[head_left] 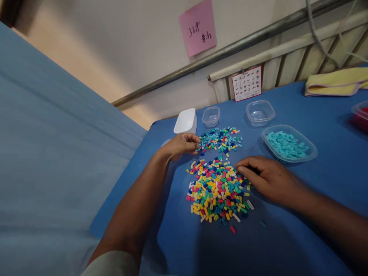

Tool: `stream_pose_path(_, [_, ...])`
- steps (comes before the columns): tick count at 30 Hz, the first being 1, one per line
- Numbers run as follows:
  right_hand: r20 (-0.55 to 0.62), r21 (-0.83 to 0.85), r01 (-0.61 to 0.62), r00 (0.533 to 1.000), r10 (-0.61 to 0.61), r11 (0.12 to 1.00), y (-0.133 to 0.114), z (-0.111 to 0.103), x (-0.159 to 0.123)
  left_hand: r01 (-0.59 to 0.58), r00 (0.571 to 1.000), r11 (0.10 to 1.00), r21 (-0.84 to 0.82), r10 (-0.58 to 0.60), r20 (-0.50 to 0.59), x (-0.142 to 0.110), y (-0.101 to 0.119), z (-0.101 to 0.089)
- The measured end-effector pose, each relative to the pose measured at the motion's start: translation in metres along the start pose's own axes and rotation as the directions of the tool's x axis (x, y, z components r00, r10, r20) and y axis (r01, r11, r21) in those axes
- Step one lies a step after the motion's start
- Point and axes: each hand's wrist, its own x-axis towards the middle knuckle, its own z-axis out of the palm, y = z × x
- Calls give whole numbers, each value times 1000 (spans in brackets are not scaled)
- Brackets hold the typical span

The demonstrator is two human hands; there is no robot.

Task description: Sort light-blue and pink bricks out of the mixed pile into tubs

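Note:
A large pile of small mixed-colour bricks (218, 191) lies on the blue table (316, 214). Behind it sits a smaller pile of mostly light-blue bricks (220, 138). My left hand (180, 145) rests at the left edge of the smaller pile, fingers curled in a pinch; what they hold is too small to make out. My right hand (268, 178) lies palm down at the right edge of the large pile, fingers stretched toward the bricks and touching them. An oval clear tray (312, 151) to the right holds sorted light-blue bricks.
A white tub (186, 120) and two clear plastic cups (211, 116) (260, 112) stand behind the piles. A picture card (247, 83) leans on the radiator. A yellow cloth (336, 81) lies far right, with a red-filled container (360, 115) at the right edge. A blue bed surface (51, 153) fills the left.

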Motion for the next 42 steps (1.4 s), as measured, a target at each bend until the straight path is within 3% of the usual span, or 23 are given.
stream_pose_path(3, [-10,8,16,1000,-16,1000,-2,-1,3,-54,997,991,-126,61,56,8,23,24])
stream_pose_path(7, [-22,29,36,999,-35,999,-6,-3,8,-135,970,967,-216,174,169,33,64,75])
stream_pose_path(11, [-47,48,61,997,-59,997,-8,-5,12,-240,911,961,-137,272,309,60,99,129])
stream_pose_path(15, [-51,57,72,996,-69,996,-8,-5,14,-388,861,917,94,324,391,81,116,165])
stream_pose_path(17, [-50,60,67,997,-64,996,-8,-5,14,-483,837,836,258,356,415,86,121,175])
stream_pose_path(20, [-52,46,64,997,-62,997,-7,-4,16,-603,795,619,504,409,449,88,127,184])
stream_pose_path(22, [-53,37,64,997,-62,997,-7,-4,16,-634,773,491,598,435,462,88,131,188])
stream_pose_path(24, [-52,39,62,997,-60,997,-8,-5,16,-648,757,426,631,447,476,86,133,190])
stream_pose_path(28, [-43,57,64,997,-62,996,-7,-6,13,-661,743,440,608,498,447,81,135,176])
stream_pose_path(32, [-27,45,58,998,-56,997,-4,-3,9,-584,797,532,614,518,309,66,121,124])
stream_pose_path(37, [-3,20,33,999,-33,999,-1,0,5,-319,921,584,746,377,99,34,68,42])
stream_pose_path(39, [5,13,20,1000,-20,1000,0,0,4,-211,950,574,791,312,27,23,41,22])
stream_pose_path(42, [8,2,-1,1000,1,1000,-1,0,2,-135,961,588,797,275,-41,8,8,11])
